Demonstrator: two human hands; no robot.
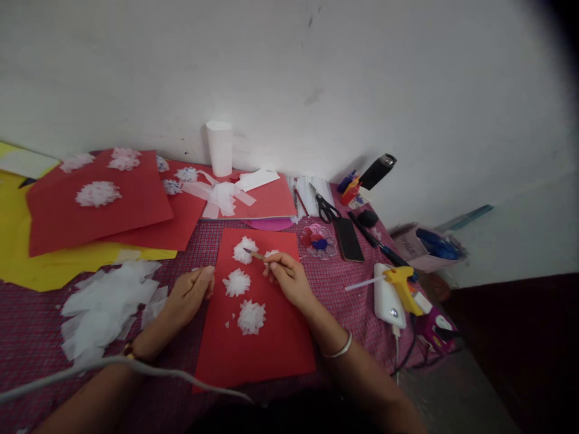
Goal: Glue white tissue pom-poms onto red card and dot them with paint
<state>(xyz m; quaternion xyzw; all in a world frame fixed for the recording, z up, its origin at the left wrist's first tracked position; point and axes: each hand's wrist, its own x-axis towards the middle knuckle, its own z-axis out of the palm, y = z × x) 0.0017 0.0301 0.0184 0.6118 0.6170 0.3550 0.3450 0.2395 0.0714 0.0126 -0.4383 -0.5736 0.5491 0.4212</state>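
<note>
My right hand (286, 276) pinches a thin paintbrush (257, 255) over a red sheet (271, 355). The brush's dark tip touches or hovers just over the top-left white ruffled paper flower (243, 250); I cannot tell which. Below it on the same sheet lie a second white flower (236, 282) and a third one (251, 317). Another flower (270, 255) is partly hidden behind my right fingers. At the sheet's left edge my left hand (192, 295) rests loosely curled, with nothing visible in it. Two small white scraps lie beside the lowest flower.
White tissue pieces (113, 301) are heaped at the left. Red sheets with flowers (99, 223) lie behind them. A paint palette (319, 240), phone (349, 239), scissors (326, 208) and yellow glue gun (402, 288) are at the right. A pale cable (149, 369) crosses the foreground.
</note>
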